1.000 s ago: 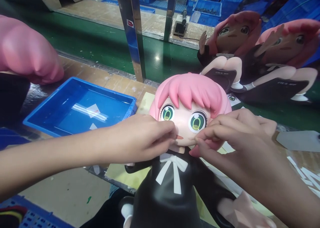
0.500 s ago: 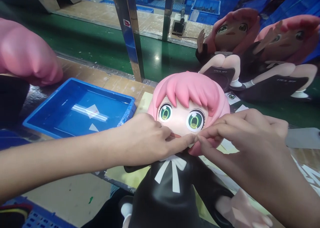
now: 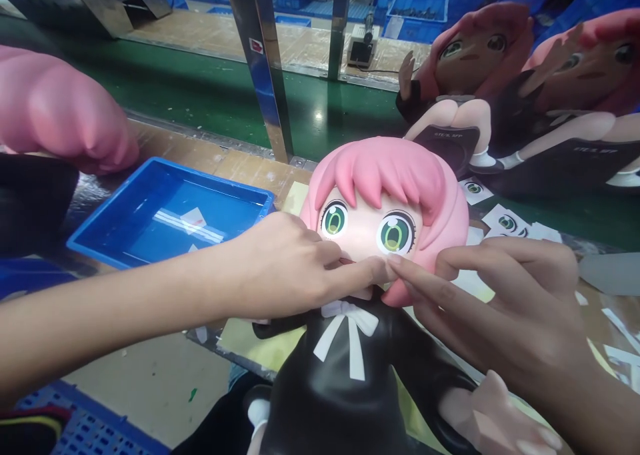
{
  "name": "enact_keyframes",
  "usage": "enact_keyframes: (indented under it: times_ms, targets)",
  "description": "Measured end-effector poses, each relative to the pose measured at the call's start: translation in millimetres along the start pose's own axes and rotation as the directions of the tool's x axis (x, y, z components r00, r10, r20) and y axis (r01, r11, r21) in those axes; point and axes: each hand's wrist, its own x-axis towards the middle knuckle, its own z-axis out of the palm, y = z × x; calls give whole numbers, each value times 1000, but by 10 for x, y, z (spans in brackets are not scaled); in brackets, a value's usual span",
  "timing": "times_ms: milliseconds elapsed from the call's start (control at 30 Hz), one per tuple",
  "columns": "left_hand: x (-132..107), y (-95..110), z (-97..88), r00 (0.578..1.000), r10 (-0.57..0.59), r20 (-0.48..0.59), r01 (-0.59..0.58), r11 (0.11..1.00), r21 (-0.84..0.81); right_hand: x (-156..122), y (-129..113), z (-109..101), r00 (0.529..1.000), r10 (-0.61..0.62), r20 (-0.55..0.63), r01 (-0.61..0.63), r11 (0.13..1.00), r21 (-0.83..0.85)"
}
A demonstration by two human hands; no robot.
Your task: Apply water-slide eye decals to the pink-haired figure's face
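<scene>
Both eyes point(image 3: 395, 234) on doll point(image 3: 340, 365); lower face point(image 3: 363, 245) seemingly unfinished. My left hand point(image 3: 295, 262), right hand point(image 3: 505, 302) meet there, cannot tell whether pinching; eye sheets point(image 3: 503, 222) near surface's point(image 3: 240, 164) far edge.

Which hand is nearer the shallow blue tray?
Left. The left hand is just right of the tray, on the front doll's face; the right hand is farther right, at its far side.

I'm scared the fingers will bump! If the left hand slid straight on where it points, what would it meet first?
Probably the right hand: its fingertip looks very near the left hand, over the doll's face. They may even touch.
</scene>
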Motion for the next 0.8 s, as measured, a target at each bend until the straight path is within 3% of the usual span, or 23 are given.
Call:
enact_keyframes:
  times_ms: [300,567,800]
  targets:
    - [-211,296,-197,989,-128,-67,122,988,-92,-122,-6,34,998,25,-66,-21,998,62]
    - [-253,543,-147,975,-212,-59,196,958,-210,-219,31,81,995,21,-99,-13,997,81]
    - [-226,599,-128,970,-241,-33,225,941,-252,-227,15,125,994,20,-107,-13,998,61]
